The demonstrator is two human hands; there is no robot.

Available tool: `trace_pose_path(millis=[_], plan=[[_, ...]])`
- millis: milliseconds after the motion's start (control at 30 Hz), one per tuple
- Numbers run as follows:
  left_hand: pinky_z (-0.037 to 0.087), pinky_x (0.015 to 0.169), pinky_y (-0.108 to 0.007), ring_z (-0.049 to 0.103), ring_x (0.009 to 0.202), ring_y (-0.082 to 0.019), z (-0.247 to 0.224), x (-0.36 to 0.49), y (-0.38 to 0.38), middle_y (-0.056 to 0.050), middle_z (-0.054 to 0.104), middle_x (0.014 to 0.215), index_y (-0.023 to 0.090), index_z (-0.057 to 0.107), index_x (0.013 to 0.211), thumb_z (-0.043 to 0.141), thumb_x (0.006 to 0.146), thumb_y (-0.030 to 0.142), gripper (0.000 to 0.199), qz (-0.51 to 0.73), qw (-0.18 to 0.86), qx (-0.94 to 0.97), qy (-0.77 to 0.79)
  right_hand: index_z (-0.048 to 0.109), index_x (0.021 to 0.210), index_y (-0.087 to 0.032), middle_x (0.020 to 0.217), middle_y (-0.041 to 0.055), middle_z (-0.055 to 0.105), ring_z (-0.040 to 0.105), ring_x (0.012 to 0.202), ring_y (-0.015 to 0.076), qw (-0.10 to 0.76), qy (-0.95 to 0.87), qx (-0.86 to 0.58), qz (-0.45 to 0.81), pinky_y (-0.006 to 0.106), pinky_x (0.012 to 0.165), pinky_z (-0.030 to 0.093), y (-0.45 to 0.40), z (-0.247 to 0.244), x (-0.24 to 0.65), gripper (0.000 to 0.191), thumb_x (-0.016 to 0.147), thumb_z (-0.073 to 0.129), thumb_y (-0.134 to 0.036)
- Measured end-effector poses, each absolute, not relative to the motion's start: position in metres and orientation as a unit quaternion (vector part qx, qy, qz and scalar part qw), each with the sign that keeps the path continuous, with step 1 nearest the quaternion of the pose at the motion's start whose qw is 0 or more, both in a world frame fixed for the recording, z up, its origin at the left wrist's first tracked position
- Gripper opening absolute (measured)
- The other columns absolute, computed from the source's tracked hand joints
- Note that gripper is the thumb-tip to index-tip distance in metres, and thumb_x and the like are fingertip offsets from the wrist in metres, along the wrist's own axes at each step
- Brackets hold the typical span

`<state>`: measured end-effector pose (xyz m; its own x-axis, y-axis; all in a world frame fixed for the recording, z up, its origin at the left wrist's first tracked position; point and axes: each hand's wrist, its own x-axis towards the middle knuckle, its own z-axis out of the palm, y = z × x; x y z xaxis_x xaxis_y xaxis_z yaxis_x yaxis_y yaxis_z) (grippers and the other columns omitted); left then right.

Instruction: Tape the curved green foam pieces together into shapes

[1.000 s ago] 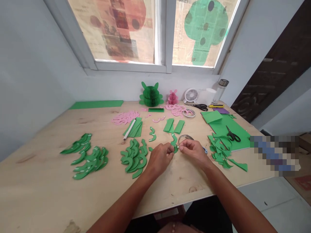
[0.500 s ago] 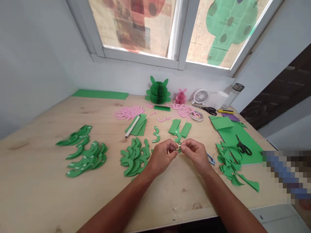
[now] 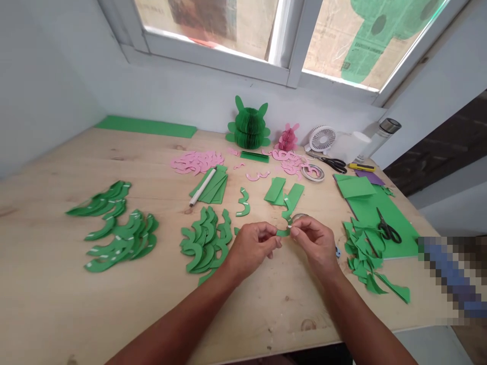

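A wavy green paper strip (image 3: 286, 215) with small white patches hangs between my hands above the wooden table. My right hand (image 3: 315, 243) pinches it near a white patch at its right side. Close to the strip's lower left end, my left hand (image 3: 253, 248) has its thumb and fingers curled together; what lies between those fingertips is too small to make out. Another wavy green piece (image 3: 242, 202) lies just beyond my left hand. Behind the strip are two sets of green rectangles (image 3: 274, 190). A tape roll is partly hidden by my right hand.
Stacked green wavy pieces (image 3: 205, 243) lie left of my hands, with more (image 3: 122, 243) farther left. Green scraps (image 3: 361, 253) and black scissors (image 3: 388, 230) are at right. Pink cutouts (image 3: 198, 161), a fan (image 3: 321, 139) and a bottle (image 3: 382, 137) stand or lie toward the wall.
The head view has tilted down a little. My hands have moved slightly apart, my right hand going right, and more of the green strip shows between them.
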<state>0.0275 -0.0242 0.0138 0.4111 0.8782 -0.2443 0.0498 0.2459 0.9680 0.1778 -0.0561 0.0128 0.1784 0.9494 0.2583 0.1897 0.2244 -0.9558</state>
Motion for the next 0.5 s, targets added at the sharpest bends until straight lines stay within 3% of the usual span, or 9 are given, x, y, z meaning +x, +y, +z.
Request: trace_pose_path(millis=[167,500], plan=[[0.034,0.034,-0.018,0.050,0.042,-0.008,0.0139,0.0280,-0.0230,-0.003,0.066,0.063,0.014,0.061,0.068,0.060,0.066,0.029,0.015,0.329,0.670,0.508,0.430,0.061,0.072,-0.019,0.065,0.0005,0.056,0.053,0.064,0.0137,0.539,-0.575,-0.529,0.315,0.026,0.060,0.042,-0.0581,0.0139,0.1783,0.008,0.076,0.061,-0.026],[0.041,0.042,-0.019,0.053,0.046,-0.009,0.0161,0.0301,-0.0241,-0.003,0.065,0.057,0.013,0.066,0.066,0.061,0.066,0.024,0.013,0.402,0.670,0.459,0.422,0.062,0.070,-0.019,0.067,0.0010,0.061,0.055,0.067,0.0147,0.487,-0.613,-0.566,0.260,0.027,0.066,0.042,-0.0588,0.0087,0.1774,0.010,0.078,0.058,-0.024]])
